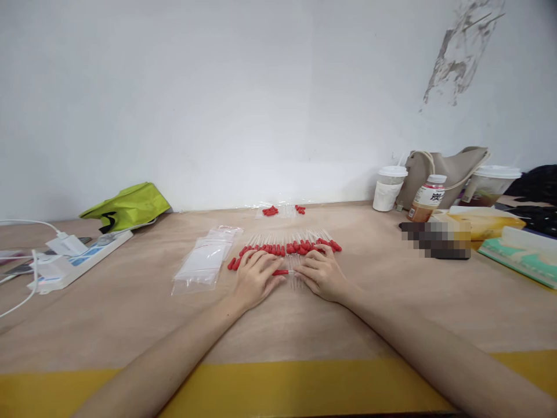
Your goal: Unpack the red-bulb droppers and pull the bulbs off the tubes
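Observation:
A row of clear droppers with red rubber bulbs (287,247) lies on the brown paper-covered table (130,313). My left hand (256,277) and my right hand (321,273) rest side by side just in front of the row. Between them they pinch a single dropper (284,272): the left fingers are closed on its red bulb end, the right fingers on its clear tube end. A stack of small clear zip bags (204,261) lies to the left of my left hand. A few loose red bulbs (270,211) sit on a clear bag at the back by the wall.
A white power strip (72,262) with chargers and cables lies at far left, behind it a lime-green bag (128,206). At right stand two lidded cups (389,187), a bottle (427,198), a beige bag (448,168), a tissue box (520,251). A yellow band marks the table's front edge.

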`<action>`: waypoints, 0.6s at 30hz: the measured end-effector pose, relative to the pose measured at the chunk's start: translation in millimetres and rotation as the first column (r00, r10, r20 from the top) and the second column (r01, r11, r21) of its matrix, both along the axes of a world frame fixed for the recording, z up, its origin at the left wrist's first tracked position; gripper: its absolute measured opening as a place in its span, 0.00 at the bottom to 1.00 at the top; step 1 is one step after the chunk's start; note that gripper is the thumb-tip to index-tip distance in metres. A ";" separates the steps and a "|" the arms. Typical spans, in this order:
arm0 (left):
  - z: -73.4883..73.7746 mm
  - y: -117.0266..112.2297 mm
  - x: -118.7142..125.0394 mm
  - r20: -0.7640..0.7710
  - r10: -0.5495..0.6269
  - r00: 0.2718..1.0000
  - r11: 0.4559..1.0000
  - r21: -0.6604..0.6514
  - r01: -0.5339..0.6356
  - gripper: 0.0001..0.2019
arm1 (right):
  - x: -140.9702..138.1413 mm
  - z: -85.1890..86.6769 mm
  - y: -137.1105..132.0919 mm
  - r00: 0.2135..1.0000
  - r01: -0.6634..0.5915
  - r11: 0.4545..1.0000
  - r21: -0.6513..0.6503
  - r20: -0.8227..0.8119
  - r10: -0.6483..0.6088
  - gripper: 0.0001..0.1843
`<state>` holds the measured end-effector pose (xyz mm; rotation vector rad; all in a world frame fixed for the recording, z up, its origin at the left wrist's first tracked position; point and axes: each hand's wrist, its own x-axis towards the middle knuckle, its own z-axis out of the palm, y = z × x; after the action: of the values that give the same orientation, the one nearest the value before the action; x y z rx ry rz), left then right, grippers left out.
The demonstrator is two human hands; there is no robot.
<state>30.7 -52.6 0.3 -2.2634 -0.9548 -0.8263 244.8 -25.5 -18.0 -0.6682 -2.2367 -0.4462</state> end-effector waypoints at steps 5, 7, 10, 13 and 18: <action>-3.5 2.9 4.1 0.013 -0.083 0.996 0.993 -0.078 0.084 0.08 | -0.5 0.6 -1.4 1.000 -0.029 0.999 0.044 0.011 0.028 0.10; -4.0 3.4 4.0 0.019 -0.082 0.996 0.991 -0.108 0.084 0.08 | -0.3 1.6 -1.7 0.999 -0.032 0.998 0.061 0.020 0.031 0.10; -2.9 2.5 3.6 0.018 -0.072 0.997 0.987 -0.145 0.074 0.09 | 0.4 2.9 -2.3 1.000 -0.022 0.996 0.088 0.022 0.021 0.10; -0.9 0.9 3.2 -0.004 -0.068 0.998 0.983 -0.170 0.066 0.09 | 1.3 3.1 -2.9 0.999 -0.019 0.995 0.099 0.028 0.017 0.10; 0.8 0.2 2.1 -0.033 -0.086 0.996 0.977 -0.199 0.078 0.10 | 2.6 1.5 -2.8 0.999 -0.020 0.994 0.103 0.038 0.016 0.09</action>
<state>32.8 -52.5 1.0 -2.4944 -0.9672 -0.7448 247.4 -28.4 -16.5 -0.5898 -2.2361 -0.5660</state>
